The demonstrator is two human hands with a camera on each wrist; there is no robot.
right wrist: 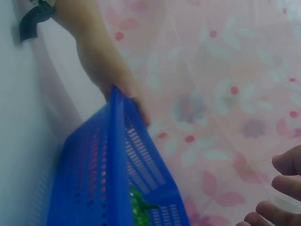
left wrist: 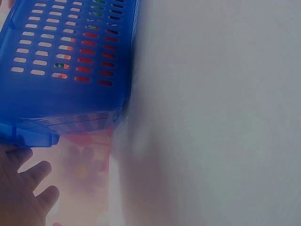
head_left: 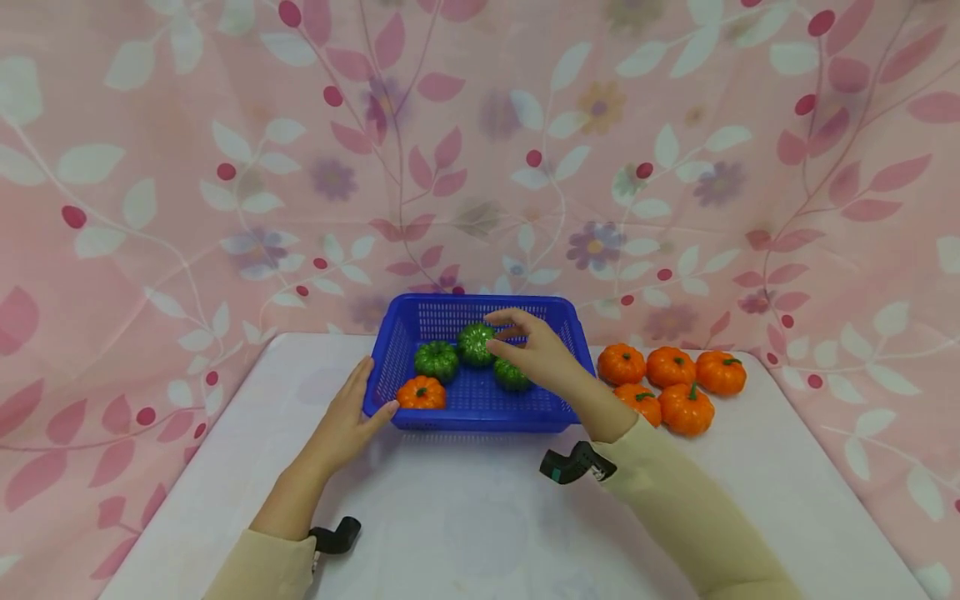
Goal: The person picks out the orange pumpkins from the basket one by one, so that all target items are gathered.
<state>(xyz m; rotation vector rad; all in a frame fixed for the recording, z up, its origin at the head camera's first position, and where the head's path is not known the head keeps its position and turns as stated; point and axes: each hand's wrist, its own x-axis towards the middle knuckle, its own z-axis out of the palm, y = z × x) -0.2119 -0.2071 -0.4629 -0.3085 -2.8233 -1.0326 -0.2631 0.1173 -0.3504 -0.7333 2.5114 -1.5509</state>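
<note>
A blue plastic basket (head_left: pixel 480 419) stands on the table, with three green mini pumpkins (head_left: pixel 437 362) and an orange mini pumpkin (head_left: pixel 422 392) inside. My left hand (head_left: pixel 347 421) holds the basket's front left corner, thumb over the rim and fingers along the outer side; in the left wrist view several fingertips (left wrist: pixel 38 172) stick out beside the rim. Over the basket's right half hovers my right hand (head_left: pixel 531 352), fingers bent and spread from the thumb, holding nothing. It partly covers the rightmost green pumpkin (head_left: pixel 510 377), and its fingertips are close to the middle one (head_left: pixel 474 345).
Right of the basket, several orange mini pumpkins (head_left: pixel 671 367) sit grouped on the white-covered table (head_left: pixel 465 517). A pink floral cloth (head_left: pixel 480 167) hangs behind it. Each wrist wears a black camera mount (head_left: pixel 577 463).
</note>
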